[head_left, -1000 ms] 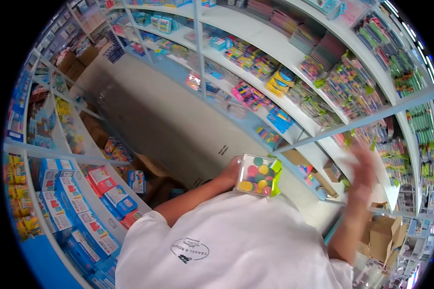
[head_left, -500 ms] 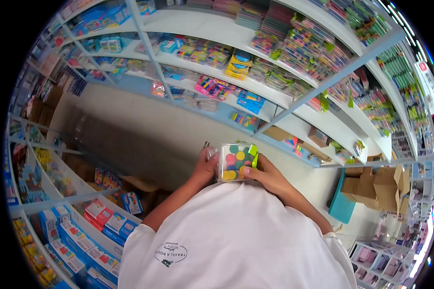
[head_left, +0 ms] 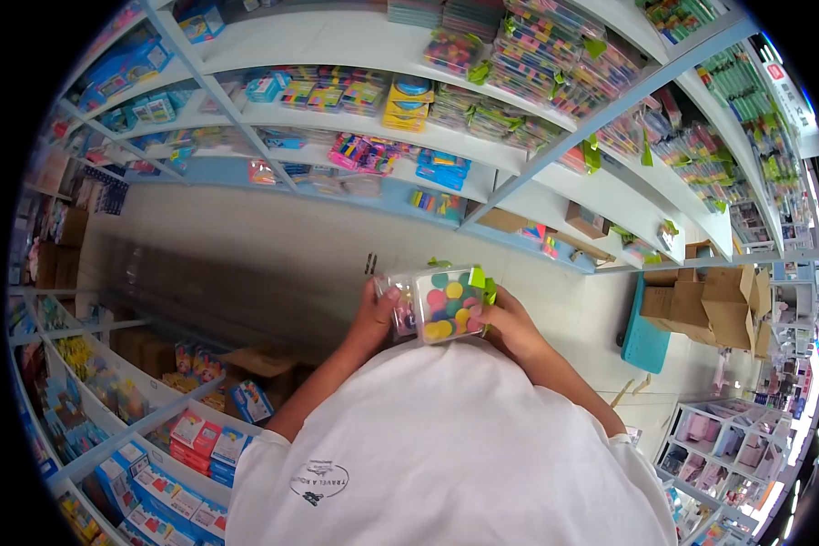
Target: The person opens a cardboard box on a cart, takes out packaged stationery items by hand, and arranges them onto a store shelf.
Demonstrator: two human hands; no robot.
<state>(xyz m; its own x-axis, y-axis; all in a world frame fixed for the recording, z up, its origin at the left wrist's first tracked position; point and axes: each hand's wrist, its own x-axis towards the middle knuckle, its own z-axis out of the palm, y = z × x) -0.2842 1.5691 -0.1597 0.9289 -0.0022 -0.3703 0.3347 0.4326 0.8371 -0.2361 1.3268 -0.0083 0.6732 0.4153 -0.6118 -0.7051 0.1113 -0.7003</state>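
In front of my white shirt, a clear plastic box [head_left: 453,305] of round coloured discs, red, yellow and green, is held up between my hands. My right hand [head_left: 514,326] grips its right side, close to a bright green tag [head_left: 479,278]. On the left, my left hand [head_left: 370,318] is closed on a second clear pack [head_left: 403,308] holding small, dark and pinkish pieces I cannot make out. The two packs meet or overlap at the box's left edge. Most fingers of both hands are hidden behind the packs.
White shelves [head_left: 337,123] full of packaged stationery run across the far side. More shelving with blue and red boxes [head_left: 196,435] stands at lower left. Cardboard boxes [head_left: 710,309] sit on a teal cart [head_left: 644,332] at right. Pale floor [head_left: 273,218] lies between.
The disc box has shifted slightly right and tilted, and the second pack at its left now shows more. My right thumb has moved toward the box's right edge. The whole view has turned somewhat.
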